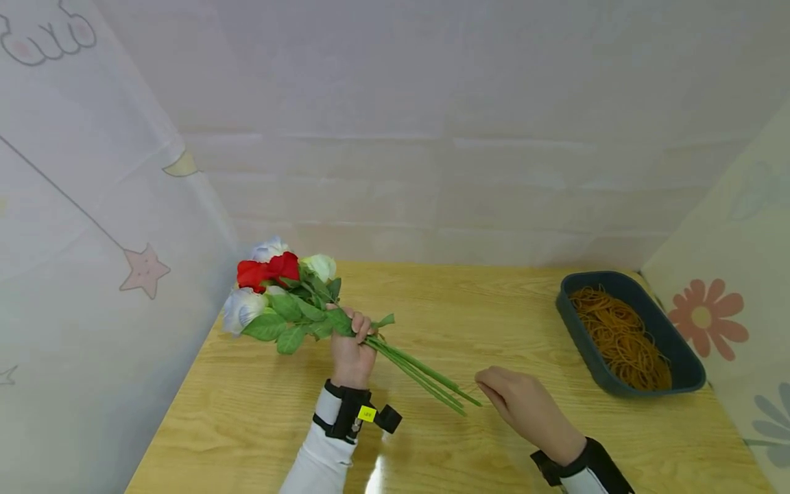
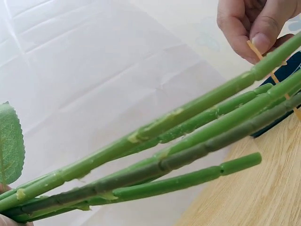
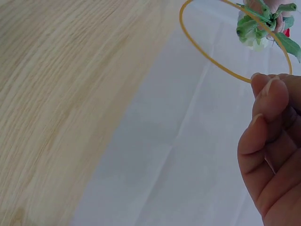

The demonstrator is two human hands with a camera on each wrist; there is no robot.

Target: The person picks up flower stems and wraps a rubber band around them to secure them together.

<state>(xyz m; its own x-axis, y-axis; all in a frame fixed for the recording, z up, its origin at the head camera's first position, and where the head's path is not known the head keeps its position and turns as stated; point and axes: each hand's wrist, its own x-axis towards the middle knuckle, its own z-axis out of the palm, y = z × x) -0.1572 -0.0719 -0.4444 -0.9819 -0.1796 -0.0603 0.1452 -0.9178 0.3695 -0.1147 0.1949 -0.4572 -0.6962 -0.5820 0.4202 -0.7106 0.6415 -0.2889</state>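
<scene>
My left hand [image 1: 353,353] grips a bunch of artificial roses around the stems, just below the leaves. Red blooms [image 1: 269,271], pale blue-white ones [image 1: 243,310] and a cream one point to the upper left, while the bare green stems [image 1: 426,376] slant down to the right. Between thumb and fingertips, my right hand [image 1: 524,401] pinches a thin yellow rubber band [image 3: 214,61] close to the cut stem ends. The band hangs as a wide loop in the right wrist view. Seen from the left wrist, it crosses over several stems near their tips.
A dark blue-grey plastic bin [image 1: 577,326] stands at the table's back right, holding a heap of rubber bands [image 1: 617,336]. The wooden table [image 1: 432,295] meets pale cloth walls at the back and both sides, the side ones printed with cartoon shapes.
</scene>
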